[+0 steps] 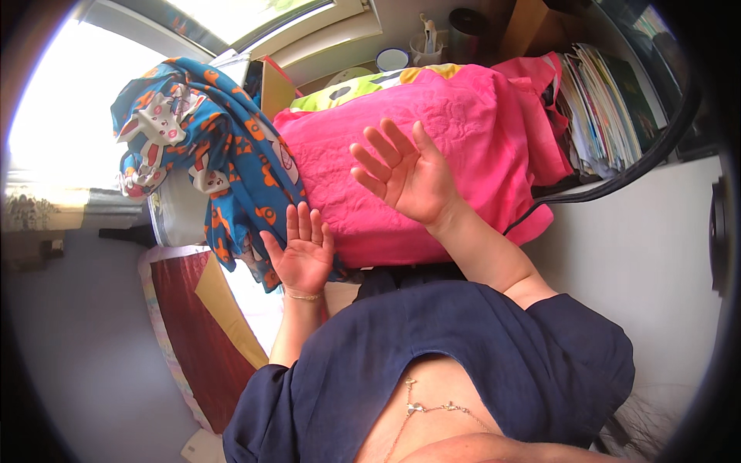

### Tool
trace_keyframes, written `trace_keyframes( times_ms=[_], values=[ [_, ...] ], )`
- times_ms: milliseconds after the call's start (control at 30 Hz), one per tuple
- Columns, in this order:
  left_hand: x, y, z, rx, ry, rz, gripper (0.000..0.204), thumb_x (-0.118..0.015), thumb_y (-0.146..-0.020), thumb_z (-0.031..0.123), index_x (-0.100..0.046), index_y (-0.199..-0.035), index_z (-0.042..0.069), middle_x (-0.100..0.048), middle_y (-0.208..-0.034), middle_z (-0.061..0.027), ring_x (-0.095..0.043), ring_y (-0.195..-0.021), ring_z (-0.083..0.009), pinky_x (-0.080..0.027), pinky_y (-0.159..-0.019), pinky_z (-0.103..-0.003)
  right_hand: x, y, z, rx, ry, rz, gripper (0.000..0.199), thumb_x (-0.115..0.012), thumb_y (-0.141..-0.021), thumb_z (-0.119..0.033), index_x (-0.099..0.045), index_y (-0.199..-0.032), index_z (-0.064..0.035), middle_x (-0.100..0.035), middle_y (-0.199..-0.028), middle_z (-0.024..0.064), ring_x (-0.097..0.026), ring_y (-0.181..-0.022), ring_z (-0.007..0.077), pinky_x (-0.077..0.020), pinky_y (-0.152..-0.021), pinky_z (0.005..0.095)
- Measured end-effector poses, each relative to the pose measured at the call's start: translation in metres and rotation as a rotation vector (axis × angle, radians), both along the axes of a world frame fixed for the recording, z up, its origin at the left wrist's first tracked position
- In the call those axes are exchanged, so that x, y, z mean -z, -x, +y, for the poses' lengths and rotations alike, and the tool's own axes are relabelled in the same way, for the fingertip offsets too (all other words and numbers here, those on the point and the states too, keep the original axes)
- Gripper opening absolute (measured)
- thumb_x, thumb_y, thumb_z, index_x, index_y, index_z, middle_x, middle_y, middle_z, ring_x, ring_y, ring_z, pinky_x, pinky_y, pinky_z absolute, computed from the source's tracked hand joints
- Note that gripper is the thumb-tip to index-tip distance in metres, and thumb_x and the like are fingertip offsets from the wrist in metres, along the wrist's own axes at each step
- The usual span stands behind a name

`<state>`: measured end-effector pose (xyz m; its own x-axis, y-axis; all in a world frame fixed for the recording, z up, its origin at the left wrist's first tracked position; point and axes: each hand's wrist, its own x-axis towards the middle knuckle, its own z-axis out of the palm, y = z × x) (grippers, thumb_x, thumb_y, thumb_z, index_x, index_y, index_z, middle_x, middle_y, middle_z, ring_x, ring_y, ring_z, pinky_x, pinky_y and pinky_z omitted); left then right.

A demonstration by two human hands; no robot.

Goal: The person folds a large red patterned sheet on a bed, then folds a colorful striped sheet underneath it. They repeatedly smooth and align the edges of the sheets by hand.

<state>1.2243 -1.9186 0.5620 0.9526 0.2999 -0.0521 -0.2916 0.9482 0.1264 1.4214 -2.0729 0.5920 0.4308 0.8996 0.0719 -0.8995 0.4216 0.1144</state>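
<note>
My left hand [303,258] is raised with the palm up and its fingers stretched out, holding nothing. A thin bracelet circles that wrist. Further right and higher, my right hand [409,174] is also spread, palm showing, and it too holds nothing. Behind both hands, a bright pink cloth [378,220] lies smoothed over a wide surface and hangs down its front. A blue cloth with orange shapes and white rabbits [258,166] is draped in folds to the left, nearest my left hand. I cannot tell whether either hand touches the cloths.
A green and yellow patterned cloth [340,94] shows behind the pink one. Farther back stand a white cup with a dark rim [392,59] and a dark cylinder [465,32]. Stacked papers [596,116] and a black cable [656,153] are at the right; a window is at the far left.
</note>
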Motion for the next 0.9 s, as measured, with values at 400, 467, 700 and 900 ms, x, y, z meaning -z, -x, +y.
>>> trace_keyframes(
  times_ms=[400,467,700,900],
  values=[
    [0.003,0.048,-0.028,-0.136,0.025,-0.134,0.066,-0.038,-0.090,0.058,-0.044,-0.134,0.010,-0.042,-0.139,-0.0087,-0.037,-0.131,-0.0263,-0.024,-0.110,-0.042,-0.005,0.037,0.016,-0.206,-0.003,-0.049,0.043,-0.039,-0.095,-0.044,-0.056,-0.123,-0.0163,-0.055,-0.128,0.0076,-0.042,-0.126,0.0298,-0.0306,-0.106,0.0478],
    [-0.003,0.069,-0.022,-0.173,0.003,-0.128,0.063,-0.040,-0.091,0.056,-0.045,-0.133,0.010,-0.043,-0.139,-0.0086,-0.039,-0.130,-0.0246,-0.025,-0.110,-0.041,-0.009,0.058,0.029,-0.250,-0.035,-0.069,0.043,-0.039,-0.095,-0.044,-0.056,-0.123,-0.0165,-0.054,-0.128,0.0075,-0.041,-0.127,0.0298,-0.0298,-0.107,0.0478],
    [0.007,0.191,0.003,-0.340,-0.034,-0.187,0.062,-0.040,-0.090,0.055,-0.045,-0.134,0.012,-0.045,-0.138,-0.0069,-0.040,-0.129,-0.0232,-0.025,-0.109,-0.040,-0.013,0.172,0.098,-0.446,-0.013,-0.132,0.042,-0.041,-0.095,-0.044,-0.058,-0.120,-0.0154,-0.056,-0.126,0.0084,-0.043,-0.125,0.0316,-0.0305,-0.106,0.0496],
    [0.009,0.336,0.017,-0.591,0.020,-0.110,0.062,-0.042,-0.088,0.058,-0.051,-0.128,0.012,-0.051,-0.132,-0.0075,-0.046,-0.124,-0.0259,-0.031,-0.107,-0.041,-0.021,0.314,0.171,-0.705,-0.004,-0.160,0.040,-0.042,-0.095,-0.041,-0.060,-0.119,-0.0150,-0.057,-0.125,0.0077,-0.043,-0.126,0.0301,-0.0305,-0.106,0.0463]
  ],
)
